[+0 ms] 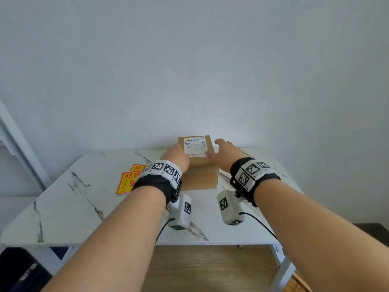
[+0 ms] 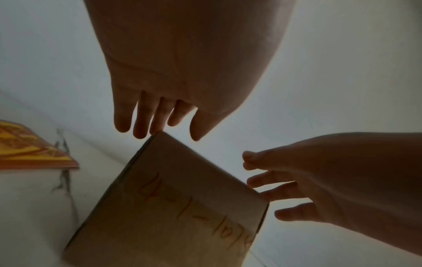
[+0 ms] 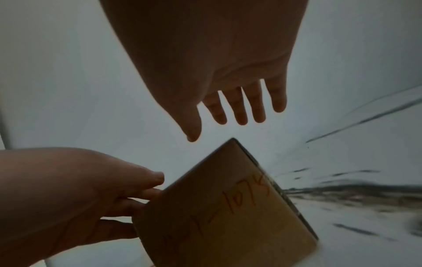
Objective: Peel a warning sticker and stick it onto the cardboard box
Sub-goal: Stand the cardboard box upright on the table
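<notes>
Nearest the head camera, two bare forearms reach forward, each with a black wrist strap carrying checkered markers and a white camera block. Beyond them stands the table (image 1: pixel 63 207), white marble-look with grey veins, its far edge against a plain pale wall (image 1: pixel 189 60); wood floor shows below the near edge.

The box (image 1: pixel 200 178) sits mid-table, far from the near edge, brown, with a white shipping label (image 1: pixel 195 146) on top and handwriting on its near side. The left hand (image 1: pixel 177 158) comes at its left upper edge, the right hand (image 1: pixel 226 153) at its right; in the wrist views both have fingers spread and fairly straight, fingertips at or just touching the box's corners, clamped on nothing.

The stickers (image 1: pixel 127 182), red and yellow, lie flat on the table left of the box, partly hidden by the left wrist, untouched.

This looks like the opening step: steadying or turning the box. Peeling is not yet begun. Next, one hand must go left to the stickers and lift a corner with a fingernail.
</notes>
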Available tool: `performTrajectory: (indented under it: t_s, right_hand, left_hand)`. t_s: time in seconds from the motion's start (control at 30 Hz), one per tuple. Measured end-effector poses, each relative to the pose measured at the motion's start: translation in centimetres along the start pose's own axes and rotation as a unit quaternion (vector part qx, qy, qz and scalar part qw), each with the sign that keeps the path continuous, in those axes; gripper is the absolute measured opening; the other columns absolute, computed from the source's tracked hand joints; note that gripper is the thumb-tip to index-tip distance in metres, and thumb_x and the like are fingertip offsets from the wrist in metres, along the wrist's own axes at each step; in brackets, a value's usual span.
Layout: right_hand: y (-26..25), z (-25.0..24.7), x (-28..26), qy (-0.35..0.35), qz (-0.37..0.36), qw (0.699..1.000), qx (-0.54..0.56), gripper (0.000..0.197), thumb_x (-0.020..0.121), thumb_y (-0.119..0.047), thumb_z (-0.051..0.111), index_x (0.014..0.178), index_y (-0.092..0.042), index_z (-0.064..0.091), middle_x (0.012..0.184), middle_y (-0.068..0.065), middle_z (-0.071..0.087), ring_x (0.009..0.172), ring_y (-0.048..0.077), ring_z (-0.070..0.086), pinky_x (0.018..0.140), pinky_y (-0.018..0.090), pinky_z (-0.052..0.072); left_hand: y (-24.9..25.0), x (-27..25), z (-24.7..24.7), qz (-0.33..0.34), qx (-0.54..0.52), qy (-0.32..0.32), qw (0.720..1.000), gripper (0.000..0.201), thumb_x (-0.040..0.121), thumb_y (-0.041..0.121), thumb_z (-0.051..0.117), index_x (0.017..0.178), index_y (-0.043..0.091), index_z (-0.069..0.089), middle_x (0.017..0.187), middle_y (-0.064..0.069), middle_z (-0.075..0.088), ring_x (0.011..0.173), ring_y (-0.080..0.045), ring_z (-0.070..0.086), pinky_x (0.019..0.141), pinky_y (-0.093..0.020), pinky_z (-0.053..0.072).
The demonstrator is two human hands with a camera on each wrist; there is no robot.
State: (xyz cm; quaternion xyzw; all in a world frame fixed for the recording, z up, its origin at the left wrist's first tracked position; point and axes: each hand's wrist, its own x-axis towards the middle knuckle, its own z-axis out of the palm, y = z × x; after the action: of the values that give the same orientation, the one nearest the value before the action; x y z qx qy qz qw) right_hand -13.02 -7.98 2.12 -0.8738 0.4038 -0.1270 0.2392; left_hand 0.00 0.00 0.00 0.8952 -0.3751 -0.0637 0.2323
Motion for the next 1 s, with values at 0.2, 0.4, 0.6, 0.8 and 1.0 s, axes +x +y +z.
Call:
performTrajectory:
  t_s: [0.2, 0.4, 0.6, 0.8, 1.0]
  right_hand:
    - [0.0, 2.4, 1.8, -0.039, 0.03, 0.998, 0.044, 0.049, 0.098, -0.04, 0.039, 0.137, -0.01, 0.039, 0.129, 0.014, 0.059, 0.113, 0.031, 0.059, 0.09, 0.039, 0.048]
    - [1.1, 3.1, 3.0, -0.028, 0.063, 0.991, 0.117, 0.054, 0.101, -0.045, 0.026, 0.136, -0.008, 0.045, 0.131, 0.015, 0.059, 0.111, 0.031, 0.057, 0.086, 0.035, 0.041]
    - [1.3, 3.6, 3.1, -0.075, 0.113, 0.954, 0.266, 0.046, 0.097, -0.044, 0.031, 0.128, -0.016, 0.051, 0.119, 0.008, 0.062, 0.108, 0.031, 0.061, 0.089, 0.05, 0.055]
    - [1.0, 2.7, 3.1, -0.024, 0.097, 0.933, 0.347, 0.045, 0.094, -0.022, 0.043, 0.139, -0.015, 0.043, 0.13, 0.008, 0.06, 0.112, 0.027, 0.059, 0.093, 0.045, 0.053]
    - [1.5, 2.5, 3.0, 0.019, 0.055, 0.952, 0.299, 0.051, 0.088, 0.003, 0.045, 0.136, -0.013, 0.038, 0.127, 0.007, 0.06, 0.094, 0.023, 0.06, 0.078, 0.033, 0.054]
  left_hand:
    - [-0.9, -0.2, 0.8, -0.063, -0.069, -0.032, 0.995, 0.049, 0.1, 0.035, 0.033, 0.136, 0.003, 0.044, 0.133, -0.017, 0.057, 0.119, -0.034, 0.056, 0.095, -0.038, 0.044]
    - [-1.4, -0.1, 1.1, -0.026, -0.147, -0.032, 0.988, 0.045, 0.102, 0.03, 0.03, 0.141, 0.013, 0.042, 0.134, -0.008, 0.058, 0.114, -0.028, 0.059, 0.09, -0.034, 0.046]
    - [-1.3, -0.9, 0.9, -0.021, -0.175, 0.001, 0.984, 0.057, 0.101, 0.024, 0.038, 0.154, 0.017, 0.017, 0.15, -0.007, 0.043, 0.13, -0.028, 0.051, 0.097, -0.034, 0.042]
    - [-1.2, -1.0, 0.6, -0.027, -0.287, 0.039, 0.957, 0.079, 0.091, 0.009, 0.057, 0.155, 0.017, 0.011, 0.139, -0.002, 0.052, 0.122, -0.023, 0.056, 0.085, -0.027, 0.042]
    - [-1.6, -0.2, 0.9, 0.01, -0.223, 0.054, 0.973, 0.055, 0.082, 0.006, 0.063, 0.135, 0.017, 0.049, 0.119, -0.007, 0.059, 0.108, -0.025, 0.064, 0.081, -0.031, 0.053]
